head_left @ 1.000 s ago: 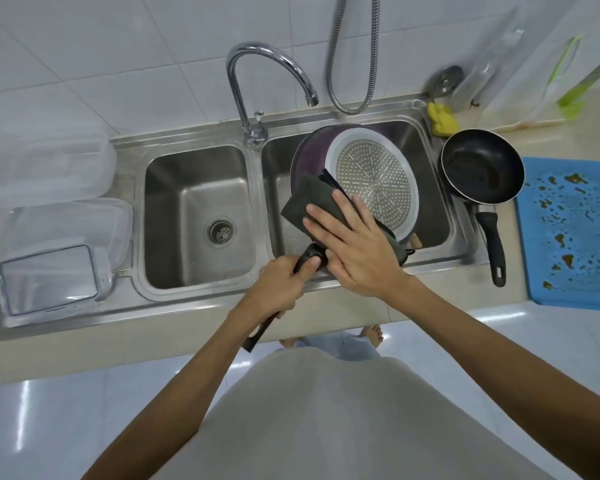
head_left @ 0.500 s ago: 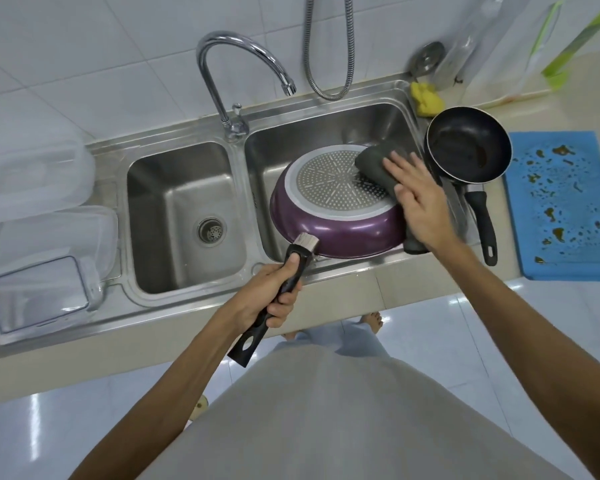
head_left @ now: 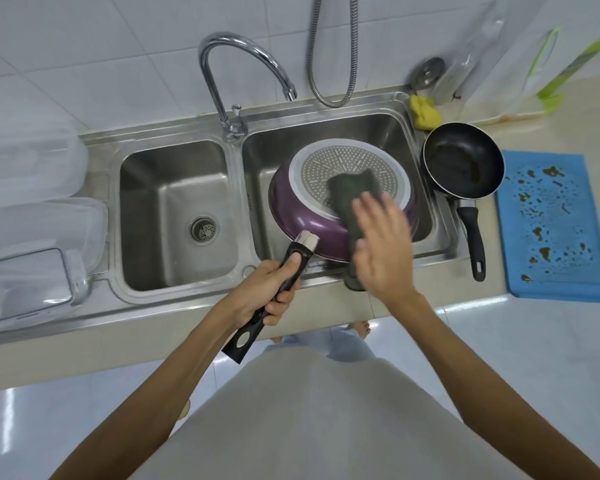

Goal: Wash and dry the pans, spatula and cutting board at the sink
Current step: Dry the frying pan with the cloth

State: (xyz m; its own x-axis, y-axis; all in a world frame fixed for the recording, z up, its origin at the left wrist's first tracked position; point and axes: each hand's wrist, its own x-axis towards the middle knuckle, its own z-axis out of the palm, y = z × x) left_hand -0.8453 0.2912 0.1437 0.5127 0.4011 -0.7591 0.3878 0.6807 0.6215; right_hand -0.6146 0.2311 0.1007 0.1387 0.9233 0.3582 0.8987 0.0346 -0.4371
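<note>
Over the right basin (head_left: 378, 133), the left hand (head_left: 267, 294) clamps the handle (head_left: 293, 268) of the upturned pan (head_left: 305, 216); the right hand (head_left: 383, 247), fingers straight and apart, presses a cloth (head_left: 350, 188) on its base

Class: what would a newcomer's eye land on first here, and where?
The purple pan, held bottom-up over the right basin by the left hand on its handle, while the right hand presses a dark cloth on its base. Next, a black pan on the sink's right rim, beside a stained blue board.
</note>
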